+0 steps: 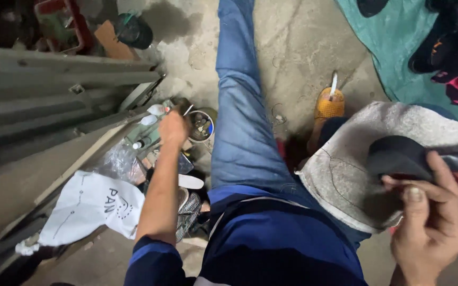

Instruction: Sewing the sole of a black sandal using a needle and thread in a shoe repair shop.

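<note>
Floor: bare, stained concrete [298, 47], rough and dusty, with 1 teal cloth [393, 53] spread at the far right carrying dark shoes [451, 53].
Landmark: grey felt pad [356, 159] draped over the person's right knee, thick, fuzzy and soft, with curved pen outlines drawn on it.
Black sole piece: dark rubber-like sheet [398, 156] lying on the near right part of the pad, its edge curling up; a flat black strip runs off it to the right.
Handling: it looks light, limp and bendable, matte rather than slippery, not fragile; a pinch at the edge, or a flat palm pressing it to the pad, should control it.
Right hand [430, 217]: just below the pad's right end, thumb on top and fingers curled, pinching the sheet's near edge.
Left hand [173, 127]: well to the left of the pad, reaching down into floor clutter; fingers bent, but what they grip, if anything, I cannot tell.
Clutter: small round tin [202, 124] of bits beside that hand, a white plastic bag [88, 206], crinkly, nearer the body, and grey metal bars [54, 79] beyond.
Foot: orange sandal [328, 103] on the floor beyond the pad.
</note>
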